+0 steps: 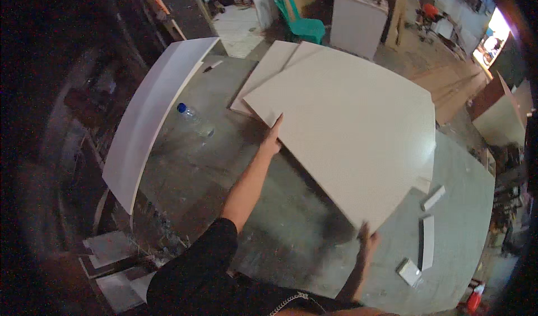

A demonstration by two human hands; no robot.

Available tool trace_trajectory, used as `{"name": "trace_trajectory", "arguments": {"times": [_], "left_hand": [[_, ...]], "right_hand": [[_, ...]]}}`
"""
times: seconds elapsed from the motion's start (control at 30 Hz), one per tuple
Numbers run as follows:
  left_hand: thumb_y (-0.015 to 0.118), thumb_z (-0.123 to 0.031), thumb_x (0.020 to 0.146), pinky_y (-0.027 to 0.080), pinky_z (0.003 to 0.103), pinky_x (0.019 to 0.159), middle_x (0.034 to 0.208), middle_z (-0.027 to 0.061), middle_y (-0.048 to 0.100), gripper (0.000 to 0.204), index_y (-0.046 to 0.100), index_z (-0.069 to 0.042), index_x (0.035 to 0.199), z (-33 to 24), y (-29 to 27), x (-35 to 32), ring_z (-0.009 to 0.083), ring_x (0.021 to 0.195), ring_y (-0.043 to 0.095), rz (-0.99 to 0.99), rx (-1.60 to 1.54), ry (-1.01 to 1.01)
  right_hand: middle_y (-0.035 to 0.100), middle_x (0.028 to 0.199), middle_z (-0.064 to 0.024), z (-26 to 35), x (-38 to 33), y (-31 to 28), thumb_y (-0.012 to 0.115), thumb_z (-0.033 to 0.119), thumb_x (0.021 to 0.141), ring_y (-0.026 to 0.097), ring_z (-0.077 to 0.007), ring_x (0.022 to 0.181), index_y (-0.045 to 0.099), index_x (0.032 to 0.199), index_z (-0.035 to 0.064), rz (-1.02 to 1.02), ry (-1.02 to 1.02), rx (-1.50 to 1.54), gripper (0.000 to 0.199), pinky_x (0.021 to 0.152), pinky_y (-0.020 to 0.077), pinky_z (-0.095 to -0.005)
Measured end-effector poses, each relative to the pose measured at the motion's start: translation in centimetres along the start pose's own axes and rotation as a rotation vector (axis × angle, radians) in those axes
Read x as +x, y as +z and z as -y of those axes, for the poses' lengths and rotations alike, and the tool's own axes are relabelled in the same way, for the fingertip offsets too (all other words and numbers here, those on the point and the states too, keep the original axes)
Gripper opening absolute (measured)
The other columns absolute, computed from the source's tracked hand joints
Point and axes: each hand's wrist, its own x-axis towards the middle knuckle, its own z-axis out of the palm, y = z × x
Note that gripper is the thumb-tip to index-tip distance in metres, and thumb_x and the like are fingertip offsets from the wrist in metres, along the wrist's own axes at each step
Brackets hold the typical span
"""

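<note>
A large white board (pixel 353 120) lies tilted across the worktable, its near edge raised off the surface. My left hand (pixel 273 138) grips that edge toward the left corner, thumb on top and fingers hidden underneath. At the near right corner my right hand (pixel 367 242) holds the board too, a little blurred. Beneath it, at the far left, another white panel (pixel 268 69) sticks out.
A long white panel (pixel 159 108) lies along the table's left side, beside a clear bottle (pixel 195 120) with a blue cap. Small white offcuts (pixel 428 243) sit on the right of the green-grey worktable (pixel 465 204). Beyond stands a green plastic chair (pixel 302 24) next to a white cabinet (pixel 358 24).
</note>
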Motion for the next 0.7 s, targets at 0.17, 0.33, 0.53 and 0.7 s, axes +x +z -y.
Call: {"name": "trace_trajectory", "arguments": {"times": [0.17, 0.33, 0.53, 0.7], "left_hand": [[0.070, -0.033, 0.084, 0.045, 0.046, 0.098, 0.125, 0.0101, 0.058, 0.053, 0.053, -0.008, 0.128, -0.3, -1.1, -1.2, 0.0271, 0.117, 0.054, 0.182, -0.092, 0.169], [0.070, -0.024, 0.080, 0.049, 0.043, 0.092, 0.113, 0.0099, 0.062, 0.042, 0.059, -0.005, 0.117, 2.3, -1.6, -6.8, 0.0265, 0.108, 0.059, 0.111, 0.109, 0.439], [0.069, -0.024, 0.077, 0.050, 0.040, 0.090, 0.111, 0.0096, 0.062, 0.041, 0.059, -0.002, 0.110, 5.7, -5.1, -13.8, 0.0233, 0.105, 0.060, 0.167, -0.249, 0.033], [0.069, -0.021, 0.078, 0.046, 0.040, 0.096, 0.117, 0.0104, 0.060, 0.045, 0.056, -0.004, 0.117, 11.6, -12.2, -19.9, 0.0234, 0.111, 0.058, 0.255, 0.026, 0.156]], "right_hand": [[0.061, 0.081, -0.0074, -2.5, -8.3, 2.6, 0.062, 0.037, 0.093, 0.055, -0.0141, 0.066, 0.056, 0.093, 0.0008, -0.074, 0.163, 0.230, 0.037, 0.056, 0.0444, -0.0306], [0.061, 0.103, -0.0108, -5.8, -2.6, -0.9, 0.062, 0.046, 0.091, 0.060, -0.0223, 0.080, 0.053, 0.107, 0.0001, -0.216, 0.211, 0.143, 0.050, 0.061, 0.0482, -0.0355], [0.055, 0.118, -0.0178, -0.8, 7.8, -11.7, 0.066, 0.041, 0.089, 0.053, -0.0237, 0.091, 0.045, 0.123, -0.0014, -0.308, 0.132, -0.225, 0.058, 0.079, 0.0459, -0.0379], [0.055, 0.117, -0.0169, 1.6, 5.0, -13.2, 0.067, 0.040, 0.089, 0.053, -0.0226, 0.093, 0.044, 0.124, -0.0020, -0.324, 0.013, -0.170, 0.060, 0.080, 0.0459, -0.0367]]}}
